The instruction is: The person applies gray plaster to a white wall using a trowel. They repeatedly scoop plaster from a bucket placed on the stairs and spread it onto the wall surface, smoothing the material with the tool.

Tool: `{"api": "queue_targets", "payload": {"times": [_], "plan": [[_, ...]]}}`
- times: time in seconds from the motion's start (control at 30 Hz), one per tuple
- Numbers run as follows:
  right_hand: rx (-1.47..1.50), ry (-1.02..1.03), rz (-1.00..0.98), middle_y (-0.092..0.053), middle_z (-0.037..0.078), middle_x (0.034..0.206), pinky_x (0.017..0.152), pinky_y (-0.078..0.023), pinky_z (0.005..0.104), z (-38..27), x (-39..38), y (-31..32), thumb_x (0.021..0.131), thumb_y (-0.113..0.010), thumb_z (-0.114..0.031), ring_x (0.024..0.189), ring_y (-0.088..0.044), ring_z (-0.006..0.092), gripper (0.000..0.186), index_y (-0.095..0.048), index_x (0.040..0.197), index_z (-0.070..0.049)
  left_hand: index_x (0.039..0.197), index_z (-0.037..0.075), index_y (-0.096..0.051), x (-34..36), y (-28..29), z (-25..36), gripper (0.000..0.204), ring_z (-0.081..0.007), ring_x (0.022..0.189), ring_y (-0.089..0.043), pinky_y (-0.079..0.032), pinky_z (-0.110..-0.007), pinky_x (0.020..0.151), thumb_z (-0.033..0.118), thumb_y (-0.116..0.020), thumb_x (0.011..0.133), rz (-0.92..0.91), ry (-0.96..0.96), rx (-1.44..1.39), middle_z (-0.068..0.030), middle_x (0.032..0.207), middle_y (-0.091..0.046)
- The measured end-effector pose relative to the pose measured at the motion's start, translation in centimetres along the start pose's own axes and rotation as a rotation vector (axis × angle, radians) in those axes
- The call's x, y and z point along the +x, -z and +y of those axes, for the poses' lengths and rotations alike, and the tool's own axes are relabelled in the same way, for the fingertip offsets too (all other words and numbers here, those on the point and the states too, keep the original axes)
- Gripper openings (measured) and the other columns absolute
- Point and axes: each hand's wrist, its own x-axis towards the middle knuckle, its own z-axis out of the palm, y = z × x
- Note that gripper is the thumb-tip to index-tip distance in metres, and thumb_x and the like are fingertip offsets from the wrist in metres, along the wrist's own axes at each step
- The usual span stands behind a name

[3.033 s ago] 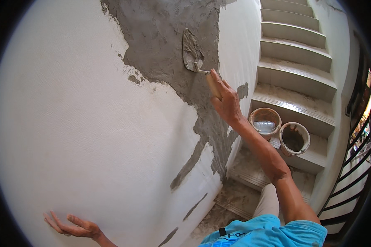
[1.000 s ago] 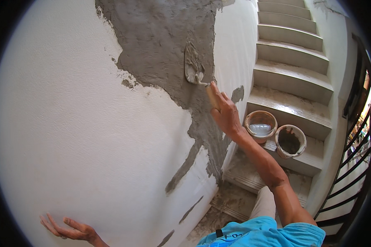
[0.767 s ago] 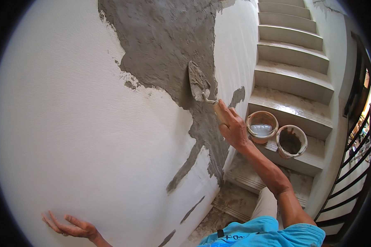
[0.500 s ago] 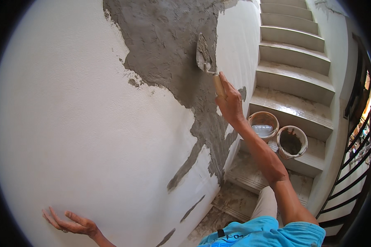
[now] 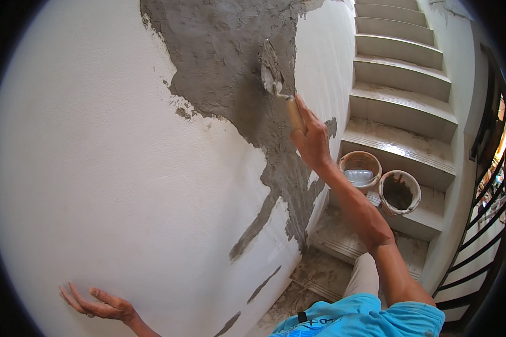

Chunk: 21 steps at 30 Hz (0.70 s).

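My right hand (image 5: 312, 137) grips the wooden handle (image 5: 296, 115) of a pointed trowel (image 5: 271, 67), whose blade is smeared with cement and lies over the wet grey plaster (image 5: 219, 50) near that patch's right edge. The patch has ragged edges on the white wall (image 5: 112, 157) and runs down in a narrowing band with streaks below. My left hand (image 5: 95, 303) is at the lower left with fingers spread and nothing in it, at the white wall; whether the fingertips touch it I cannot tell.
Two buckets stand on a stair step (image 5: 427, 219) beside my right forearm: one (image 5: 371, 157) holds a clear plastic bottle (image 5: 358, 176), the other (image 5: 399, 194) dark mortar. More steps (image 5: 396, 70) climb away. A black metal railing (image 5: 475, 247) lines the right. My leg and blue shirt show below.
My right hand and trowel dipped lower on the patch, then moved back up; since half a second ago the blade has shifted slightly up and left. My left hand stays about where it was.
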Motion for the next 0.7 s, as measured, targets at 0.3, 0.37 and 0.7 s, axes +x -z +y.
{"api": "queue_targets", "payload": {"times": [0.3, 0.37, 0.7], "plan": [[0.167, -0.058, -0.225, -0.065, 0.022, 0.113, 0.093, -0.052, 0.0411, -3.7, -3.2, 0.6, 0.076, -0.058, 0.005, 0.101, -0.068, 0.0368, 0.082, -0.046, 0.155, -0.012, 0.144, 0.003, -0.050, 0.2, 0.3, 0.5, 0.051, -0.0343, 0.151, -0.031, -0.028, -0.054, 0.122, 0.039, -0.036, 0.110, -0.011, 0.031, 0.010, -0.0170, 0.158, -0.037], [0.166, -0.009, -0.129, -0.064, 0.024, 0.127, 0.101, -0.050, 0.0390, -3.1, -2.4, 0.8, 0.076, -0.058, 0.006, 0.116, -0.067, 0.0351, 0.080, -0.047, 0.154, -0.008, 0.145, 0.003, -0.049, 0.2, 0.4, 0.4, 0.051, -0.0344, 0.151, -0.031, -0.028, -0.054, 0.122, 0.038, -0.036, 0.110, -0.006, 0.039, 0.008, -0.0171, 0.158, -0.037], [-0.035, 0.054, -0.026, -0.061, 0.023, 0.140, 0.105, -0.050, 0.0406, 0.5, 10.4, 0.3, 0.076, -0.062, 0.004, 0.125, -0.063, 0.0352, 0.077, -0.048, 0.151, -0.007, 0.145, 0.003, -0.048, 0.1, 0.3, 0.5, 0.049, -0.0354, 0.152, -0.029, -0.026, -0.054, 0.124, 0.036, -0.036, 0.110, -0.023, 0.055, -0.024, -0.0175, 0.159, -0.035]]}}
